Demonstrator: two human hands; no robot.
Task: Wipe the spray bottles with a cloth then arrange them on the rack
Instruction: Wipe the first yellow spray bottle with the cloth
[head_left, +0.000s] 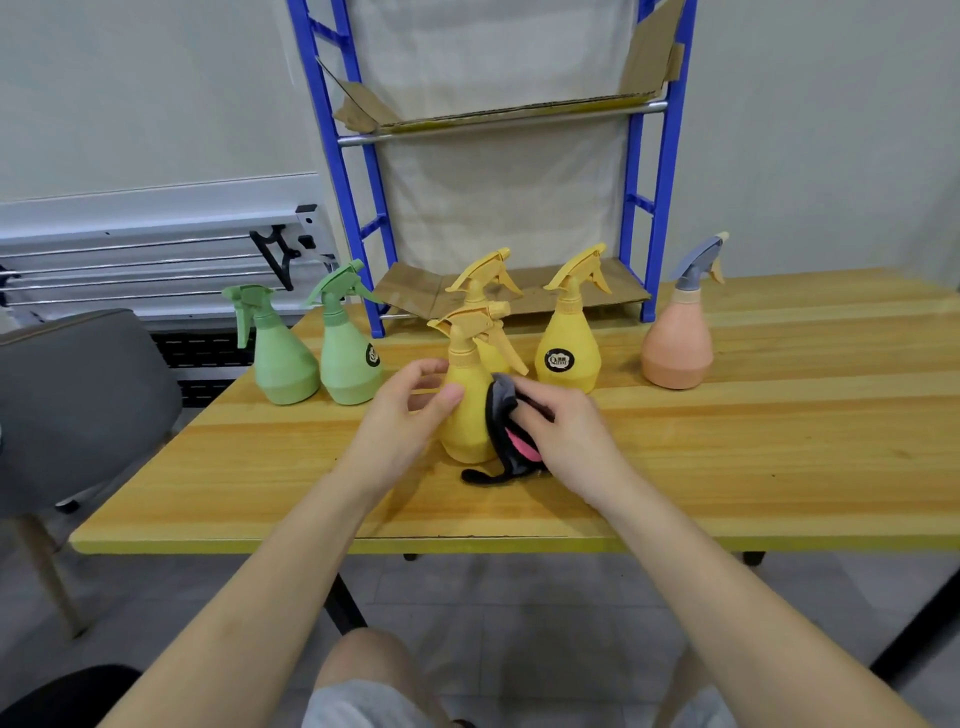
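- Wooden bench (727, 467) carries your yellow spray bottle (467, 415), matte, upright.
- Your left hand (410, 410) fingers curl around it.
- Your right hand (556, 431) fingers clutch the dark cloth (506, 431) against it.

Unreadable round labels (560, 360) on bottles

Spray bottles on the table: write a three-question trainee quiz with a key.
1. True or false: every spray bottle already stands on the blue rack.
2. How many yellow bottles are in view?
3. The right hand presses what against the yellow bottle? A) sponge B) cloth C) brush

Key:
1. False; all six stand on the wooden table.
2. Three; the left hand holds the front one.
3. B, the cloth.
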